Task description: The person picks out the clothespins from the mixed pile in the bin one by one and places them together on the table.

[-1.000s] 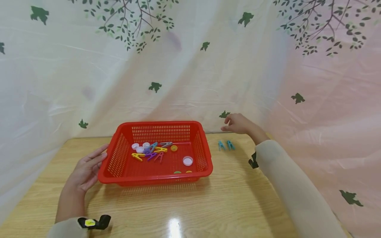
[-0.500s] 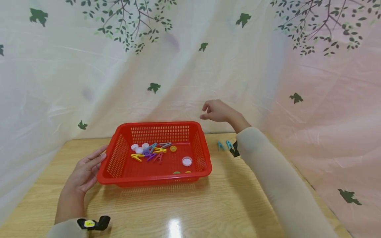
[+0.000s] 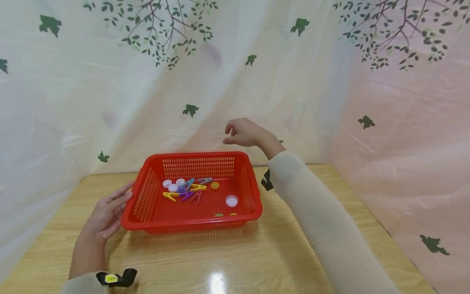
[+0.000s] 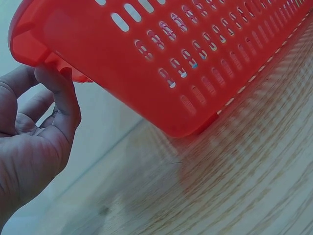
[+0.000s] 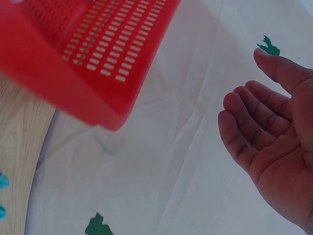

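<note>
A red plastic basket stands on the wooden table, in the middle of the head view. Several clothespins, such as a yellow clothespin and a purple clothespin, lie inside it with bottle caps, among them a white cap. My left hand holds the basket's left rim; in the left wrist view its bent fingertips meet the underside of that rim. Raised above and behind the basket's back right corner, my right hand is empty, its fingers loosely bent in the right wrist view.
Light blue pieces lie on the table at the left edge of the right wrist view; the right sleeve covers that spot in the head view. A pale curtain with printed leaves hangs behind the table and along both sides.
My right hand has moved left and up, from above the blue clothespins to behind the basket's right part. Its sleeve now hides those clothespins. The left hand and the basket stay put.
</note>
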### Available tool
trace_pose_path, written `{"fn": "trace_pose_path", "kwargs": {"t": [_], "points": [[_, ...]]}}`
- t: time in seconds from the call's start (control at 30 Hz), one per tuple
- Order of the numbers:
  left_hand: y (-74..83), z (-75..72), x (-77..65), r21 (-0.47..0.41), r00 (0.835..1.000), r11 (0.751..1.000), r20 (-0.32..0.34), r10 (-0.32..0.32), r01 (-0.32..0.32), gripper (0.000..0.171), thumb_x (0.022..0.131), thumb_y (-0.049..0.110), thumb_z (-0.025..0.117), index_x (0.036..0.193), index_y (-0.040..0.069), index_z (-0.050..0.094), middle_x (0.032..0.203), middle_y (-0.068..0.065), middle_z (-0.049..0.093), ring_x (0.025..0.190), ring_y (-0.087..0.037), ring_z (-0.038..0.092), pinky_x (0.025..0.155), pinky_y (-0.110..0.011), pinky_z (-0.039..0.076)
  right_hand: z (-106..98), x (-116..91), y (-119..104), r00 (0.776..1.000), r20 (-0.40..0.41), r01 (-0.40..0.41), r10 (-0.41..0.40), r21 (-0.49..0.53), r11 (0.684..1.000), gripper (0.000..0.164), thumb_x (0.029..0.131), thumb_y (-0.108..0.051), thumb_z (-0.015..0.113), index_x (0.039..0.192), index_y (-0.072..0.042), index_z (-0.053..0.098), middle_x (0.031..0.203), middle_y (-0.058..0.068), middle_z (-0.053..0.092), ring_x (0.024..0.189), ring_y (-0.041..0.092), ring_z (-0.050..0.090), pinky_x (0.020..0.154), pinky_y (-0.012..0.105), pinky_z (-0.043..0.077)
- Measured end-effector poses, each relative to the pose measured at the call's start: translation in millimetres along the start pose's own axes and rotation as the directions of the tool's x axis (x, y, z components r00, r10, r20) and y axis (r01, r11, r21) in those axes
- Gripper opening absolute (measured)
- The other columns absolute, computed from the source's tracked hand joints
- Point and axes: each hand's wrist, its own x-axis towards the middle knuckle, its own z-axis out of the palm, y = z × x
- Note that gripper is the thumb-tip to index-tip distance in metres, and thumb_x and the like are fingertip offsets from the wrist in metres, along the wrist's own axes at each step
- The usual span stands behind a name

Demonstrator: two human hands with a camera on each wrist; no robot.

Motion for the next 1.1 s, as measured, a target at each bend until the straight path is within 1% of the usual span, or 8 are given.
{"fn": "trace_pose_path", "kwargs": {"t": [0.13, 0.33, 0.5, 0.57, 0.63, 0.73, 0.9, 1.1], "points": [[-1.6, -0.9, -1.2, 0.012, 1.0, 1.0, 0.011, 0.004, -0.004, 0.036, 0.107, 0.005, 0.051, 0.13, 0.022, 0.073, 0.121, -0.003, 0.074, 0.105, -0.02, 0.073, 0.09, -0.039, 0.058, 11, 6, -7, 0.999, -0.009, 0.045, -0.044, 0.038, 0.998, 0.039, 0.097, -0.031, 0.072, 0.127, -0.007, 0.064, 0.116, 0.006, 0.067, 0.099, 0.021, 0.063, 0.087, 0.03, 0.06], [-1.8, -0.6, -1.0, 0.016, 1.0, 1.0, 0.013, 0.008, -0.008, 0.039, 0.107, 0.006, 0.051, 0.139, 0.021, 0.067, 0.122, -0.002, 0.074, 0.107, -0.019, 0.073, 0.091, -0.039, 0.058, 30, 14, -21, 0.994, -0.022, 0.105, -0.104, 0.093, 0.99, 0.037, 0.096, -0.033, 0.074, 0.123, -0.011, 0.064, 0.103, 0.0, 0.066, 0.093, 0.018, 0.063, 0.081, 0.023, 0.058], [-0.5, -0.2, 0.4, 0.013, 1.0, 1.0, 0.013, 0.009, -0.009, 0.037, 0.107, 0.005, 0.05, 0.132, 0.021, 0.071, 0.121, -0.003, 0.074, 0.105, -0.019, 0.073, 0.09, -0.039, 0.059, 46, 23, -32, 0.988, -0.016, 0.152, -0.151, 0.084, 0.985, 0.037, 0.096, -0.033, 0.074, 0.123, -0.01, 0.065, 0.103, 0.002, 0.066, 0.094, 0.017, 0.061, 0.083, 0.024, 0.057], [-0.2, 0.0, 1.2, 0.012, 1.0, 1.0, 0.012, 0.007, -0.007, 0.037, 0.107, 0.004, 0.05, 0.13, 0.022, 0.073, 0.121, -0.002, 0.074, 0.105, -0.019, 0.073, 0.09, -0.039, 0.059, 51, 25, -35, 0.986, -0.006, 0.166, -0.166, 0.065, 0.984, 0.037, 0.096, -0.033, 0.074, 0.124, -0.01, 0.065, 0.104, 0.002, 0.066, 0.096, 0.017, 0.06, 0.084, 0.024, 0.056], [-0.1, 0.3, 2.0, 0.013, 1.0, 1.0, 0.011, 0.006, -0.006, 0.037, 0.107, 0.004, 0.05, 0.131, 0.021, 0.072, 0.121, -0.002, 0.074, 0.105, -0.019, 0.073, 0.09, -0.039, 0.059, 56, 27, -37, 0.984, 0.011, 0.176, -0.177, 0.053, 0.983, 0.038, 0.097, -0.033, 0.074, 0.125, -0.01, 0.065, 0.105, 0.002, 0.066, 0.096, 0.016, 0.06, 0.084, 0.023, 0.056], [0.0, 0.5, 2.6, 0.013, 1.0, 1.0, 0.007, 0.004, -0.004, 0.037, 0.107, 0.004, 0.051, 0.134, 0.021, 0.071, 0.121, -0.002, 0.074, 0.105, -0.019, 0.073, 0.09, -0.039, 0.059, 63, 28, -39, 0.98, 0.031, 0.195, -0.197, 0.051, 0.979, 0.038, 0.097, -0.033, 0.074, 0.125, -0.009, 0.066, 0.103, 0.001, 0.066, 0.094, 0.016, 0.06, 0.082, 0.022, 0.055], [0.1, 0.7, 2.8, 0.009, 1.0, 1.0, -0.004, 0.005, -0.005, 0.036, 0.107, 0.004, 0.052, 0.13, 0.021, 0.073, 0.12, -0.002, 0.075, 0.105, -0.019, 0.073, 0.089, -0.039, 0.059, 75, 33, -39, 0.973, 0.039, 0.225, -0.227, 0.052, 0.973, 0.037, 0.095, -0.032, 0.075, 0.122, -0.007, 0.069, 0.1, -0.002, 0.066, 0.093, 0.015, 0.06, 0.082, 0.021, 0.055], [0.6, 0.1, 1.9, 0.017, 1.0, 1.0, -0.007, 0.01, -0.01, 0.036, 0.106, 0.004, 0.052, 0.13, 0.022, 0.073, 0.121, -0.001, 0.074, 0.107, -0.019, 0.073, 0.09, -0.039, 0.059, 88, 37, -39, 0.963, 0.124, 0.239, -0.241, 0.031, 0.97, 0.034, 0.095, -0.027, 0.077, 0.123, -0.009, 0.07, 0.105, -0.002, 0.067, 0.097, 0.013, 0.061, 0.086, 0.022, 0.055]]}}
